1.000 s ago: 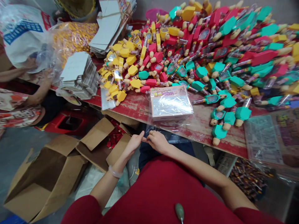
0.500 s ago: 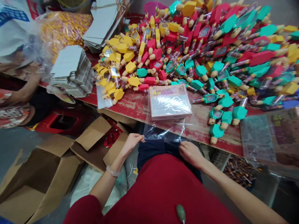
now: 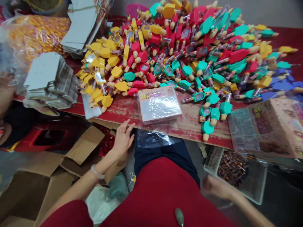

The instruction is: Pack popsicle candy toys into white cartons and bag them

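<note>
A flat printed box lies at the front edge of the red table, inside a clear plastic bag whose loose end hangs over the edge. Just left of the bag, my left hand is open with its fingers apart, holding nothing. My right hand is low on the right, away from the box and smeared by motion. Something like thin clear film shows faintly below it, but whether the fingers grip it is unclear.
Red, yellow and green toys are heaped across the table. White card stacks stand left; a larger printed box is at right. Below are open cartons and a basket of small pieces. Another person's arm shows far left.
Both hands have left the bag's end. My left hand moved up and left and opened; my right hand swung down and right. The view has shifted rightward.
</note>
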`<state>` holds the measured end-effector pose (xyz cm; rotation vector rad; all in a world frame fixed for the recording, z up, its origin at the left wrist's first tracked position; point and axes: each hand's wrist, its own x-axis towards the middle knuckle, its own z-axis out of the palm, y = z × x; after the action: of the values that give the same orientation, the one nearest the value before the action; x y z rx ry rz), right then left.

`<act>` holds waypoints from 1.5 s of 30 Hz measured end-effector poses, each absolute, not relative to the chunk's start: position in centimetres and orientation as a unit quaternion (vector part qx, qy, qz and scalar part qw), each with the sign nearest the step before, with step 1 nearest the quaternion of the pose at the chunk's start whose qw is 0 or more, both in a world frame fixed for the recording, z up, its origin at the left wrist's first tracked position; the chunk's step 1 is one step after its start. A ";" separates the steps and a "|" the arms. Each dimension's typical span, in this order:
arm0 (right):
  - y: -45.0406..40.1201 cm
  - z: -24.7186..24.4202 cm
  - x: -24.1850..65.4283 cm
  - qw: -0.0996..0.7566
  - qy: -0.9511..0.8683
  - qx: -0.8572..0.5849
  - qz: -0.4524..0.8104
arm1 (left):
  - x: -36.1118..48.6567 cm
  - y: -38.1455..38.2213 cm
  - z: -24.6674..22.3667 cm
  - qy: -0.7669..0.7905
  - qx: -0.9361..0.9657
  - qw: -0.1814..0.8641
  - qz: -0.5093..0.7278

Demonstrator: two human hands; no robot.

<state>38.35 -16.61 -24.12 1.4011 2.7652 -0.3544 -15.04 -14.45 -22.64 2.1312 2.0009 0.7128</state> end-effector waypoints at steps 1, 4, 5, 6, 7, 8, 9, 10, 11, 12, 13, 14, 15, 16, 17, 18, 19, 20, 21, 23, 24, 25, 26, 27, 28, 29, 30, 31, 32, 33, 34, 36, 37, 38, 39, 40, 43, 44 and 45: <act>-13.5 -23.8 37.1 -0.003 0.886 0.453 -0.100 | -14.7 -13.8 -22.5 0.620 0.755 0.046 0.207; -2.8 -22.0 33.6 -0.057 0.879 0.473 0.014 | -13.6 -11.7 -22.5 0.492 0.861 0.056 0.120; 0.3 -21.4 32.5 -0.075 0.900 0.429 0.014 | -13.3 -11.1 -22.7 0.455 0.881 0.077 0.102; 3.0 -21.1 31.3 -0.071 0.935 0.349 -0.012 | -13.1 -10.6 -22.9 0.429 0.893 0.100 0.092; 5.0 -21.0 30.2 -0.069 0.960 0.269 -0.043 | -12.9 -10.2 -23.1 0.415 0.897 0.120 0.090; 6.3 -21.2 29.2 -0.066 0.976 0.190 -0.077 | -12.9 -10.0 -23.3 0.413 0.895 0.136 0.097; 7.0 -21.6 28.5 -0.066 0.984 0.127 -0.106 | -12.9 -10.1 -23.4 0.424 0.888 0.144 0.109; 7.2 -22.3 27.9 -0.070 0.986 0.090 -0.124 | -13.0 -10.3 -23.6 0.442 0.876 0.145 0.125; 6.8 -23.0 27.7 -0.080 0.985 0.078 -0.132 | -13.2 -10.7 -23.7 0.459 0.865 0.143 0.142; 6.0 -23.7 27.6 -0.094 0.983 0.090 -0.132 | -13.5 -11.2 -23.8 0.471 0.857 0.139 0.159; 4.9 -24.3 27.7 -0.111 0.979 0.117 -0.128 | -13.7 -11.8 -23.9 0.477 0.851 0.135 0.176; 3.6 -24.8 27.9 -0.131 0.972 0.149 -0.124 | -14.0 -12.4 -24.0 0.478 0.847 0.131 0.193; 2.3 -25.0 28.1 -0.150 0.965 0.178 -0.123 | -14.3 -12.9 -24.1 0.476 0.844 0.128 0.211; 1.0 -25.1 28.3 -0.172 0.955 0.204 -0.126 | -14.5 -13.4 -24.1 0.475 0.841 0.124 0.226; -0.2 -24.9 28.3 -0.194 0.945 0.226 -0.131 | -14.8 -13.7 -24.1 0.475 0.838 0.121 0.240; -1.2 -24.6 28.4 -0.212 0.935 0.247 -0.141 | -15.0 -13.9 -24.1 0.477 0.834 0.118 0.252; -2.0 -24.1 28.3 -0.227 0.924 0.266 -0.155 | -15.2 -14.0 -24.0 0.479 0.831 0.117 0.260; -2.6 -23.5 28.2 -0.236 0.913 0.285 -0.174 | -15.4 -14.0 -23.9 0.480 0.828 0.118 0.265; -2.9 -22.8 28.1 -0.240 0.902 0.301 -0.194 | -15.6 -14.0 -23.8 0.481 0.826 0.119 0.270; -2.9 -21.5 27.9 -0.247 0.885 0.319 -0.232 | -15.8 -13.8 -23.6 0.483 0.819 0.119 0.285; -2.6 -21.0 27.8 -0.255 0.878 0.326 -0.240 | -15.8 -13.6 -23.4 0.485 0.815 0.118 0.295; -2.2 -20.6 27.6 -0.268 0.871 0.333 -0.242 | -15.8 -13.4 -23.3 0.490 0.808 0.114 0.306; -1.8 -20.4 27.4 -0.282 0.864 0.338 -0.243 | -15.8 -13.2 -23.1 0.497 0.800 0.109 0.318; -1.3 -20.2 27.0 -0.296 0.858 0.340 -0.248 | -15.7 -12.9 -22.9 0.509 0.790 0.102 0.327; -0.7 -20.3 26.5 -0.307 0.852 0.339 -0.258 | -15.5 -12.7 -22.8 0.524 0.778 0.095 0.335; -0.2 -20.4 25.9 -0.312 0.845 0.339 -0.273 | -15.3 -12.4 -22.6 0.542 0.764 0.088 0.340; 0.2 -20.7 25.2 -0.316 0.835 0.345 -0.289 | -15.1 -12.1 -22.4 0.561 0.748 0.083 0.343; 0.6 -20.9 24.5 -0.319 0.822 0.362 -0.302 | -14.9 -11.8 -22.3 0.582 0.732 0.079 0.346; 0.9 -21.2 23.9 -0.322 0.805 0.389 -0.310 | -14.6 -11.5 -22.1 0.602 0.715 0.077 0.348; 1.1 -21.4 23.2 -0.328 0.785 0.421 -0.314 | -14.3 -11.3 -22.0 0.622 0.696 0.077 0.350; 1.3 -21.6 22.7 -0.337 0.763 0.451 -0.318 | -14.1 -11.1 -21.9 0.640 0.677 0.076 0.354; 1.6 -21.9 21.8 -0.354 0.717 0.486 -0.352 | -13.7 -10.8 -21.9 0.673 0.637 0.080 0.368; 1.8 -22.1 21.5 -0.360 0.694 0.493 -0.382 | -13.5 -10.6 -22.0 0.687 0.615 0.087 0.378; 2.0 -22.2 21.2 -0.364 0.670 0.496 -0.416 | -13.4 -10.4 -22.2 0.699 0.591 0.101 0.390; 2.3 -22.4 21.0 -0.367 0.644 0.498 -0.450 | -13.3 -10.2 -22.4 0.711 0.564 0.123 0.401; 2.6 -22.7 20.8 -0.370 0.616 0.504 -0.479 | -13.2 -9.9 -22.8 0.721 0.535 0.155 0.411; 3.8 -24.1 20.1 -0.384 0.530 0.532 -0.538 | -12.8 -8.5 -24.1 0.740 0.439 0.278 0.426; 4.1 -24.6 19.9 -0.383 0.505 0.540 -0.554 | -12.6 -8.0 -24.6 0.743 0.412 0.313 0.424; 4.2 -25.2 19.6 -0.380 0.484 0.549 -0.566 | -12.4 -7.5 -25.0 0.745 0.392 0.339 0.421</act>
<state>19.62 4.23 -25.22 2.3263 2.0514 -2.3992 -12.40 -7.49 -25.04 1.0211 1.9397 1.0963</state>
